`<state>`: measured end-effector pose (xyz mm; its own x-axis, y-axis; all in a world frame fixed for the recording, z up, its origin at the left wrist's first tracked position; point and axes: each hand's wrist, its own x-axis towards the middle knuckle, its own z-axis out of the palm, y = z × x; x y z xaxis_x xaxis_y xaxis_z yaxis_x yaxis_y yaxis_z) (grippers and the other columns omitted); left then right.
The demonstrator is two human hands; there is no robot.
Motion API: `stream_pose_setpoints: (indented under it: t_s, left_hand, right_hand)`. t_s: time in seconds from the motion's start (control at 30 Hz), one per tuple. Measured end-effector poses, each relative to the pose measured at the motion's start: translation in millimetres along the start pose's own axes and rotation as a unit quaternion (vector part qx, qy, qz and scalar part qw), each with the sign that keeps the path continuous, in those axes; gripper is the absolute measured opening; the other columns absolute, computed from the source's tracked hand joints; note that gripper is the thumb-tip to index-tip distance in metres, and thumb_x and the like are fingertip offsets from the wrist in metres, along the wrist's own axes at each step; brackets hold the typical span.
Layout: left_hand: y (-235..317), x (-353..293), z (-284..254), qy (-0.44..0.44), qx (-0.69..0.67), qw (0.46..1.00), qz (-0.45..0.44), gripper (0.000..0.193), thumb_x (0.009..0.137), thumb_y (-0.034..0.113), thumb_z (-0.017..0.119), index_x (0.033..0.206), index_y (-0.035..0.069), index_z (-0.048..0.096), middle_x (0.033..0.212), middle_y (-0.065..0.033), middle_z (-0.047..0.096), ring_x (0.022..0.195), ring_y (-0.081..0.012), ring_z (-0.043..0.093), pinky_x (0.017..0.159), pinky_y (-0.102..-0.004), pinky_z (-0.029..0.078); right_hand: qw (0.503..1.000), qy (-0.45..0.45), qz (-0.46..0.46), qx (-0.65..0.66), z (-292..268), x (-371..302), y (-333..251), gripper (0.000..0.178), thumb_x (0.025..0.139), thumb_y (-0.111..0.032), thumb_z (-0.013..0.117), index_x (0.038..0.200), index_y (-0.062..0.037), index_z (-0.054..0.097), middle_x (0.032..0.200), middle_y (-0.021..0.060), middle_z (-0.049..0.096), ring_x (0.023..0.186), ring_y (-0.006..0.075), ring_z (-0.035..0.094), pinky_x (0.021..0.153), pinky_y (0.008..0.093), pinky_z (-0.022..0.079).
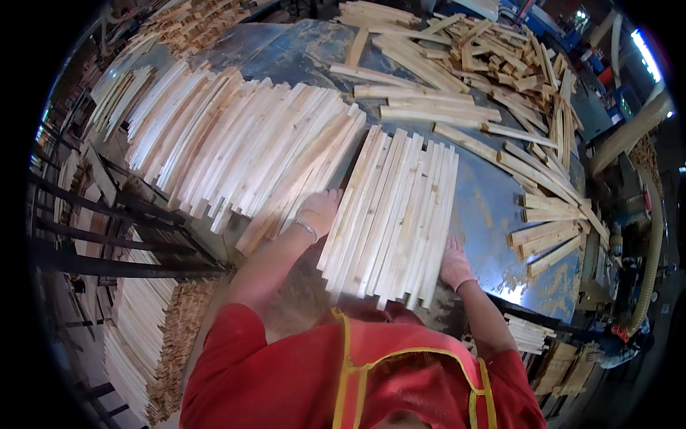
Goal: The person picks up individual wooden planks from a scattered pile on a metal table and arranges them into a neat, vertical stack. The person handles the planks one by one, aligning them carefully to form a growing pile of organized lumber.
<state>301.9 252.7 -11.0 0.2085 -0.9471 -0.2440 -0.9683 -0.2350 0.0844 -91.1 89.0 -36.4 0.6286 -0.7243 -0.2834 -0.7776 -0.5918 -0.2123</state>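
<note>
A batch of pale wooden strips [393, 214] lies side by side in front of me, their near ends uneven and jutting toward my body. My left hand [319, 211], in a light glove, presses against the batch's left side. On the opposite side my right hand [455, 264], gloved too, bears on the right edge, so the strips are clamped between both palms. Some of my fingertips are hidden by the wood. Left of the batch, a long row of similar strips [243, 143] lies on the table, with a narrow gap between the two groups.
The dark metal table [486, 207] carries sawdust. Loose wooden pieces [500, 64] are heaped at its far right, and short pieces [547, 232] lie nearer. Stacked strips [139, 329] stand at lower left beside dark metal bars [107, 264]. A ribbed hose [654, 250] hangs at far right, near another person [625, 350].
</note>
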Motion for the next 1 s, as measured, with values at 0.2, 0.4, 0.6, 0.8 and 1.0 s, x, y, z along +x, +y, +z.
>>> stream_pose_setpoints:
  t_s: [0.2,0.4,0.6,0.8,1.0]
  left_hand:
    - [-30.5,17.3,65.7,-0.051,-0.013,0.998,-0.024,0.03,0.098,0.024,0.064,0.112,0.0,0.077,0.099,-0.0178,0.081,0.099,-0.0394,0.078,0.09,-0.0443,0.062]
    - [42.7,-0.2,27.5,0.075,-0.238,0.931,-0.267,0.06,0.093,0.054,0.07,0.123,0.001,0.074,0.119,-0.0255,0.074,0.116,-0.0431,0.07,0.102,-0.05,0.056]
    - [68.5,3.9,-7.3,-0.009,-0.321,0.868,-0.38,0.095,0.087,0.07,0.066,0.148,-0.002,0.06,0.149,-0.0276,0.059,0.139,-0.0408,0.058,0.116,-0.046,0.048]
    - [62.2,4.8,-28.0,0.037,-0.34,0.865,-0.367,0.077,0.088,0.059,0.073,0.136,0.0,0.064,0.133,-0.0261,0.067,0.128,-0.0415,0.064,0.11,-0.0471,0.051]
    - [-31.0,-14.8,-128.5,0.09,-0.423,0.845,-0.314,0.062,0.086,0.05,0.08,0.121,0.0,0.07,0.121,-0.0245,0.069,0.116,-0.0387,0.067,0.106,-0.0472,0.051]
  right_hand:
    - [0.978,-0.074,-0.01,0.193,-32.1,31.6,10.4,0.064,0.101,-0.024,0.058,0.157,0.006,0.048,0.145,0.026,0.064,0.131,0.0379,0.064,0.112,0.0403,0.05]
    - [0.942,-0.173,0.12,0.262,-75.7,76.3,6.3,0.083,0.093,-0.062,0.069,0.148,0.0007,0.059,0.117,0.0244,0.077,0.099,0.0333,0.076,0.096,0.0412,0.056]
    - [0.933,-0.097,0.084,0.337,-27.8,81.7,-0.9,0.071,0.092,-0.044,0.08,0.142,0.0007,0.059,0.118,0.0172,0.077,0.096,0.0275,0.074,0.087,0.0392,0.057]
    - [0.796,-0.142,0.126,0.575,-51.1,77.3,-18.2,0.055,0.091,-0.027,0.083,0.135,-0.0026,0.062,0.098,0.0019,0.069,0.076,0.0109,0.057,0.067,0.0287,0.047]
    - [0.787,-0.151,0.069,0.594,-97.1,126.8,-88.9,0.057,0.091,-0.026,0.083,0.137,-0.0029,0.059,0.094,0.0008,0.067,0.073,0.0102,0.056,0.065,0.0289,0.046]
